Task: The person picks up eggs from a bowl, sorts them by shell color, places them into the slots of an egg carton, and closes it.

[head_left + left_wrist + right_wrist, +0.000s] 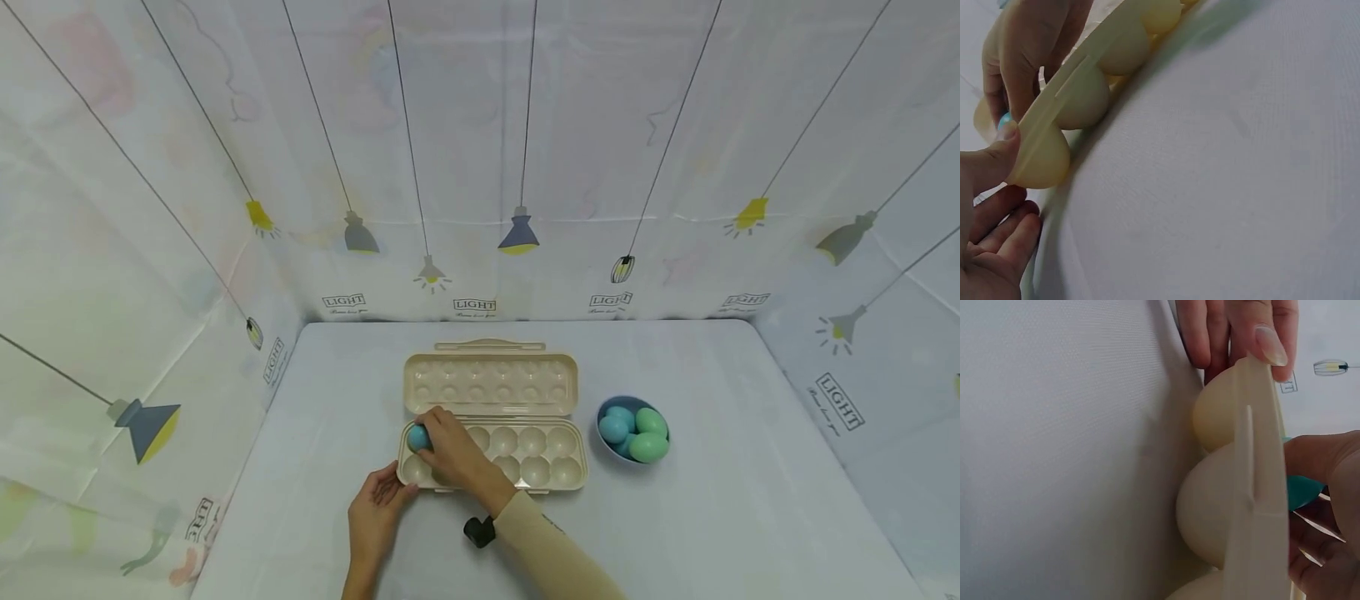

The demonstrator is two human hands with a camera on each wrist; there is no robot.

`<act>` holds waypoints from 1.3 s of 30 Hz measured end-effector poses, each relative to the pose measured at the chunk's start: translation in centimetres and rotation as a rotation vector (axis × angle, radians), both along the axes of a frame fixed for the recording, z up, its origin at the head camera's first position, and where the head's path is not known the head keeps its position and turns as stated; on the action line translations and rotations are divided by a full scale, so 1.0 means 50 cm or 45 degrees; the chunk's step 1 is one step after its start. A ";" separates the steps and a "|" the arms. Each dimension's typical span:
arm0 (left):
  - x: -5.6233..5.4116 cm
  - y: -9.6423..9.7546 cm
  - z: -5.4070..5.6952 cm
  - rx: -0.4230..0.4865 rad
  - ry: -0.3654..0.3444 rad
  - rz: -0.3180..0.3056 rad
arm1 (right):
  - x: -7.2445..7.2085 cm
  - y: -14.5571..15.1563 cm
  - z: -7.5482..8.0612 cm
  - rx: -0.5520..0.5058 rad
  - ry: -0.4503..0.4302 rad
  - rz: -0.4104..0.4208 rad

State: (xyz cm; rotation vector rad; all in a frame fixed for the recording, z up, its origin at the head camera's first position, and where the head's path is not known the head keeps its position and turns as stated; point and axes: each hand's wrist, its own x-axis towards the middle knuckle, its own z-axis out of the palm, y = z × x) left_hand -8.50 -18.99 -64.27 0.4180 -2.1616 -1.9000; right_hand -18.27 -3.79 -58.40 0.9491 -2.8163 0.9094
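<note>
A cream egg carton [491, 492] lies open on the table, its lid [491, 408] folded back behind the cups. My right hand [453, 450] holds a blue egg [418, 438] at the back left cup; in the right wrist view a teal part of an egg [1302, 490] shows between thumb and fingers. At the carton's front left corner, my left hand [375, 508] pinches the rim, thumb [1000, 153] on top and fingers below it. The right hand covers some of the left cups, so their contents are partly hidden.
A blue bowl [600, 435] with several blue and green eggs stands right of the carton. A black wrist camera [478, 532] sits at the right wrist. White sheets [472, 150] printed with hanging lamps enclose the table [712, 517] at the back and both sides.
</note>
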 end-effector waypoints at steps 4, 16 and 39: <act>-0.001 0.002 0.001 -0.018 0.013 0.006 | -0.004 -0.001 -0.002 0.053 0.026 -0.024; 0.009 0.005 -0.007 -0.032 0.054 -0.016 | -0.003 -0.006 -0.010 0.144 -0.001 -0.096; 0.017 0.003 -0.006 -0.103 -0.029 0.059 | 0.015 0.010 0.026 0.161 0.100 -0.040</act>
